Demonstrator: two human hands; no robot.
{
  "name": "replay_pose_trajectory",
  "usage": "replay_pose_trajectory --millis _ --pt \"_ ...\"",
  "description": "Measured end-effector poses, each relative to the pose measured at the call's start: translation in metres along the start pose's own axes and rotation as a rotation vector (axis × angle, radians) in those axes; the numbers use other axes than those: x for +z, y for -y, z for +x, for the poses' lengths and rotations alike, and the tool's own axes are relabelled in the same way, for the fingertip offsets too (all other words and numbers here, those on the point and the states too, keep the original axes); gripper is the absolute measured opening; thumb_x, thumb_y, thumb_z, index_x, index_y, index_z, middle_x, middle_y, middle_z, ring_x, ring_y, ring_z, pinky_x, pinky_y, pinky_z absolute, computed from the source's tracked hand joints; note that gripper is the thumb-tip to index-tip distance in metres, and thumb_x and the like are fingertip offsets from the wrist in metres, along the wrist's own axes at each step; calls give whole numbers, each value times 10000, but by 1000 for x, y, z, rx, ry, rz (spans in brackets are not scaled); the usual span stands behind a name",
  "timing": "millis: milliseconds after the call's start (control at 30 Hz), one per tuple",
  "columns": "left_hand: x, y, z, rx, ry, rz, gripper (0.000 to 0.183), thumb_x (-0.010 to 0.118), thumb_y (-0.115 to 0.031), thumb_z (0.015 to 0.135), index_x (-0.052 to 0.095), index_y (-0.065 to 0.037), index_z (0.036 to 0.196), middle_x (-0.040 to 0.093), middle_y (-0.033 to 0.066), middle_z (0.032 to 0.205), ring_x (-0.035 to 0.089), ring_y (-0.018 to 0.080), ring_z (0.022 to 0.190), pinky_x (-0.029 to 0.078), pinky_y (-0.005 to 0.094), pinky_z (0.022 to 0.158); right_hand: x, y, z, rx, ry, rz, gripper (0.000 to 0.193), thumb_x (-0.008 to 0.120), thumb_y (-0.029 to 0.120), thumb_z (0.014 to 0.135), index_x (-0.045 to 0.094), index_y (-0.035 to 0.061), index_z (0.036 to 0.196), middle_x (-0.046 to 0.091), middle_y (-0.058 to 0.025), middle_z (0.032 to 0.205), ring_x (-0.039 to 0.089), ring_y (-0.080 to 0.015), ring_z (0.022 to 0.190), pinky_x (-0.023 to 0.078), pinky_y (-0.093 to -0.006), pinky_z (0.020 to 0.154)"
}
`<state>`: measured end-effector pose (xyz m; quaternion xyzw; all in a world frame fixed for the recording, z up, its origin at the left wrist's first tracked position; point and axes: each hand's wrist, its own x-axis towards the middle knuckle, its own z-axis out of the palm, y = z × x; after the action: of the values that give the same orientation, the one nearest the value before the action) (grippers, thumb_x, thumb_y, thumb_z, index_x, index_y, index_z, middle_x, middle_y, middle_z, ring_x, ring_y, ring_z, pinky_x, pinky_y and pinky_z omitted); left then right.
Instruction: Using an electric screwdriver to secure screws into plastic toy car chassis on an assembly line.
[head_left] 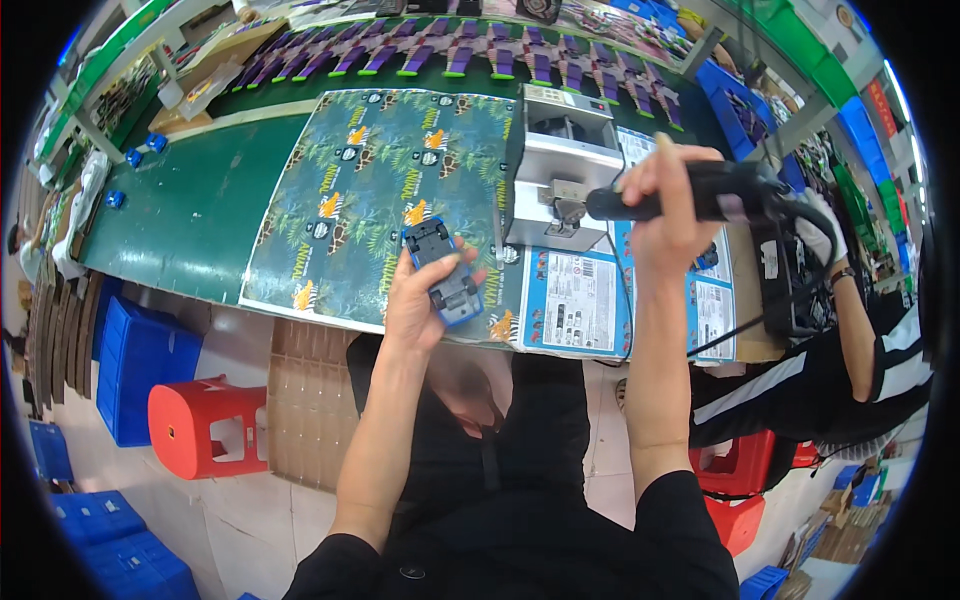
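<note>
My left hand [415,300] holds a blue toy car [432,245] with its dark underside and wheels turned up, above the table's near edge. My right hand [660,215] is closed round a black electric screwdriver [715,190], which lies nearly level and points left. The front end of the screwdriver is right beside the small metal outlet of a silver screw feeder [565,160]; whether they touch, I cannot tell. A cable hangs from the feeder. Another small blue toy car [708,257] lies just right of my right forearm.
A printed animal-pattern sheet [375,180] covers the green table [200,210]. Purple parts [465,50] line the far side. Small blue cars [115,199] sit far left. A co-worker's gloved hand [822,228] is at the right. A red stool [185,430] and blue crates [140,365] stand below.
</note>
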<state>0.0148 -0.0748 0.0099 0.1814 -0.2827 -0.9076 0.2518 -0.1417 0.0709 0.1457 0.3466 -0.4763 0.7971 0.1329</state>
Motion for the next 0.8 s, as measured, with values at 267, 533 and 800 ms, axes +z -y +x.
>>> replay_pose_trajectory --millis 267,533,800 --pt "4 2 -5 10 39 85 496 631 39 814 481 -75 1274 629 160 1092 684 255 828 614 406 698 18 -11 6 132 171 -185 207 758 51 818 577 39 716 559 -16 543 515 -99 421 431 -236 455" --pt "6 9 5 39 -30 141 507 635 73 771 452 -55 1227 598 130 1031 668 243 802 590 385 678 16 21 -36 464 115 371 159 651 85 891 519 21 829 496 -40 565 480 -127 416 440 -279 464" --pt "2 6 5 56 13 153 481 656 48 772 473 -31 1210 620 143 1057 676 237 809 596 372 687 36 10 -81 374 243 489 179 639 47 894 468 -2 919 517 -85 656 509 -149 453 462 -308 474"
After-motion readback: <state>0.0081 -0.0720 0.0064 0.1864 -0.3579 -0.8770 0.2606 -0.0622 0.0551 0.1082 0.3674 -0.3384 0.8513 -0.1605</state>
